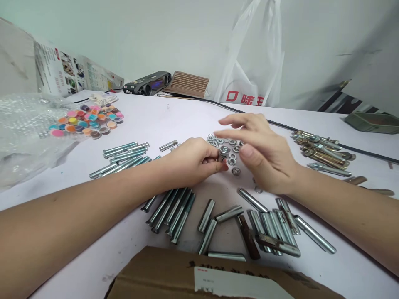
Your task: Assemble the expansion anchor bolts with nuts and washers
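Observation:
My left hand [202,162] is closed around an upright expansion bolt [224,152], its nut end showing above the fingers. Just to the right, my right hand [262,151] hovers with fingers spread and nothing in it. Behind and between the hands lie loose nuts and washers [232,156]. Below my left wrist is a row of cone-ended bolts [173,211], and more bolts [124,158] lie beyond that forearm. Metal sleeves [272,228], some rusty, are grouped below my right hand. The lower part of the held bolt is hidden by my fingers.
An open cardboard box [162,270] stands at the near edge. Assembled anchor bolts [324,151] lie at right near a black cable [280,124]. Colourful discs [84,120] and bubble wrap [25,128] sit at left. A plastic bag [249,62] hangs at the back.

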Demonstrator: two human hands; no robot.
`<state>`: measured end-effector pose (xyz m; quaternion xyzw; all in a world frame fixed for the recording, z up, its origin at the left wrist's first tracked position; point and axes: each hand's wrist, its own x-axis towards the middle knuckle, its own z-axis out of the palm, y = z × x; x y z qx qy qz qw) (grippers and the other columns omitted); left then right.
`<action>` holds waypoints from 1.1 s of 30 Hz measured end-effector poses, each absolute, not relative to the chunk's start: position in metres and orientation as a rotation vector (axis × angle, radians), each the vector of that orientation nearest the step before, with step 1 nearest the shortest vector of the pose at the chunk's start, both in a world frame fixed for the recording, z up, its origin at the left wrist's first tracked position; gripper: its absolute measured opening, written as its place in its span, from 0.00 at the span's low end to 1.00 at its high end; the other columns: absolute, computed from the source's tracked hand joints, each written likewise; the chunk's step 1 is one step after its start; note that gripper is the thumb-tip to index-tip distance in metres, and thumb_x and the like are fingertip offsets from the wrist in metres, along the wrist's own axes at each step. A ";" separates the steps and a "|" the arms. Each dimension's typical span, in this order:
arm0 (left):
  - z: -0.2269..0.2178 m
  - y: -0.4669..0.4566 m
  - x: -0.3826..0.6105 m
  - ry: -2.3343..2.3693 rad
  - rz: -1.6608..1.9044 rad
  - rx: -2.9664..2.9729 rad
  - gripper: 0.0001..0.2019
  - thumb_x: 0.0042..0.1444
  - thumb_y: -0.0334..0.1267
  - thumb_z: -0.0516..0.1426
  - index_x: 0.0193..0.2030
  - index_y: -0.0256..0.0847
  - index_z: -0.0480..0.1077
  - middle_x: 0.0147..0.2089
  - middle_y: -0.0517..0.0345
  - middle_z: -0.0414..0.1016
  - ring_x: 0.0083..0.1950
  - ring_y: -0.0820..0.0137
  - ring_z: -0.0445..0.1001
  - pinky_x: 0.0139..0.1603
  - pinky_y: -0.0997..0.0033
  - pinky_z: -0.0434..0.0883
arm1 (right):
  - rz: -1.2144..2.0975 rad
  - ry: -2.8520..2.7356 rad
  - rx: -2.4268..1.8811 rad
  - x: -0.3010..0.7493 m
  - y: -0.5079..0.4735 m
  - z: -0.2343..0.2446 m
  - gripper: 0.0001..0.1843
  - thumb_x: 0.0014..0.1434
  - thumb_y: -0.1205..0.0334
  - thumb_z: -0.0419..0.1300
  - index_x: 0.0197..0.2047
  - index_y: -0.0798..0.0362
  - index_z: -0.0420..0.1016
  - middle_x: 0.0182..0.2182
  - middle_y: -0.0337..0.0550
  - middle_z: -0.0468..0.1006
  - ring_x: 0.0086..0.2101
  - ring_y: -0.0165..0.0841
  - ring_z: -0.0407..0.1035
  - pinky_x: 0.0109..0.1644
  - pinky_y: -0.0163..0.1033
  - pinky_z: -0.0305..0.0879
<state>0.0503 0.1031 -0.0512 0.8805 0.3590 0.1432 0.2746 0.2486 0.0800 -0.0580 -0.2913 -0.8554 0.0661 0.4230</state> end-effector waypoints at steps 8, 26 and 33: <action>-0.051 0.104 0.050 0.975 0.375 2.371 0.17 0.57 0.47 0.55 0.24 0.37 0.70 0.19 0.65 0.63 0.23 0.77 0.59 0.25 0.74 0.55 | 0.135 -1.814 -0.680 0.247 0.083 -0.061 0.20 0.65 0.60 0.49 0.23 0.48 0.70 0.31 0.42 0.77 0.37 0.39 0.71 0.51 0.54 0.60; -0.052 0.103 0.050 0.953 0.462 2.367 0.19 0.58 0.44 0.54 0.20 0.36 0.70 0.17 0.65 0.60 0.21 0.78 0.57 0.23 0.75 0.54 | 0.028 -2.233 -0.756 0.245 0.084 -0.060 0.12 0.57 0.60 0.62 0.45 0.48 0.77 0.51 0.49 0.71 0.49 0.42 0.64 0.52 0.52 0.63; -0.056 0.103 0.049 0.862 0.510 2.374 0.13 0.57 0.37 0.53 0.26 0.38 0.75 0.20 0.65 0.68 0.25 0.78 0.63 0.27 0.77 0.58 | -0.038 -2.130 -0.864 0.241 0.082 -0.064 0.08 0.55 0.57 0.65 0.35 0.50 0.74 0.43 0.49 0.73 0.45 0.40 0.66 0.49 0.51 0.62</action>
